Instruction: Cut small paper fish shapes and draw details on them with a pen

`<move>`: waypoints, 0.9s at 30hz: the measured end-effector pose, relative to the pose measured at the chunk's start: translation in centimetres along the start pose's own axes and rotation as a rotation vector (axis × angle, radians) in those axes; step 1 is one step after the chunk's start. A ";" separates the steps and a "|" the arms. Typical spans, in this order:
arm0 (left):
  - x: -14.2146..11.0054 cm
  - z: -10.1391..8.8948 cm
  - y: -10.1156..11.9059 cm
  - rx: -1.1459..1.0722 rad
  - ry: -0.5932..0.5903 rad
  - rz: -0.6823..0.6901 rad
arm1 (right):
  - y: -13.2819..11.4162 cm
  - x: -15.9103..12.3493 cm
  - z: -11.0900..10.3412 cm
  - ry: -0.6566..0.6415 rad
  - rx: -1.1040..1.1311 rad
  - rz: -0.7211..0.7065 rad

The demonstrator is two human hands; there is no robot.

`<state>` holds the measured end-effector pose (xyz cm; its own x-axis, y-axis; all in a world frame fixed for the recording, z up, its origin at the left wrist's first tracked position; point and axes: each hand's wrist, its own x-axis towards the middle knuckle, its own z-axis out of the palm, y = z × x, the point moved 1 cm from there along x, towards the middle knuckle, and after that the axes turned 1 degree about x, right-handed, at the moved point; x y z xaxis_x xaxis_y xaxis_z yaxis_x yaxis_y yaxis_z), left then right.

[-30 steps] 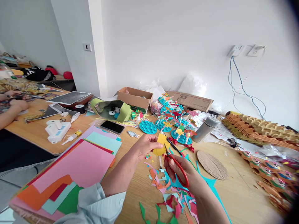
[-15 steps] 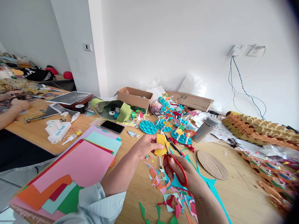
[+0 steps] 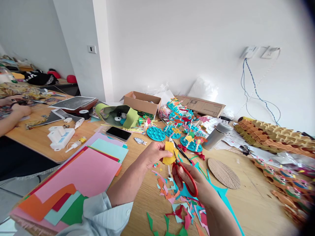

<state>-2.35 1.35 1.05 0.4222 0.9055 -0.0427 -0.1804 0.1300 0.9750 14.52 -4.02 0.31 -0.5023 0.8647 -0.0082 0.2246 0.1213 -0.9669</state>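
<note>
One long wooden table (image 3: pixel 248 200) carries it all, and both arms reach out over it, the left in a pale blue shirt sleeve (image 3: pixel 98 213). Left of the yellow card (image 3: pixel 169 152) lies a broad stack of coloured card (image 3: pixel 78 173), pink on top with orange, green and teal sheets showing. Far to the right of it, folded paper chains (image 3: pixel 273 137) are piled up in orange and yellow.

Beyond the yellow card sits an open cardboard box (image 3: pixel 141 101), its insides mostly hidden, with only bits of coloured paper showing at the front. Just left of that box, a green fabric bag (image 3: pixel 110 114) lies tipped on its side, white rolls and a blue piece showing at its mouth.

Now the hands! The left hand (image 3: pixel 155 154) is up off the table, fingers and thumb pinching the yellow card upright. The right hand (image 3: pixel 189 183) comes in from below, fingers curled tight through the loops of the red-handled scissors (image 3: pixel 184 180), with the blades right at the card's lower right edge. Whether they're biting into it, too close to call. Directly below the yellow card, a heap of paper scraps (image 3: pixel 167 196) is scattered in pink, orange, teal and red.
</note>
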 end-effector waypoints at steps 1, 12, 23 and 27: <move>0.0 0.0 0.0 0.001 0.004 0.002 | 0.0 0.0 0.0 -0.004 -0.004 0.004; 0.0 -0.1 -0.1 0.002 -0.005 0.006 | 0.0 -0.1 0.0 0.021 0.026 0.021; 0.0 0.0 -0.1 0.008 -0.007 -0.002 | 0.2 -0.1 -0.1 0.022 0.029 0.030; 0.0 0.0 -0.1 0.014 -0.001 -0.003 | 0.2 0.0 0.0 0.028 0.022 0.036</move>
<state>-2.31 1.33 0.92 0.4235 0.9047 -0.0458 -0.1664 0.1274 0.9778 14.62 -4.01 0.13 -0.4710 0.8814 -0.0359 0.2230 0.0796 -0.9716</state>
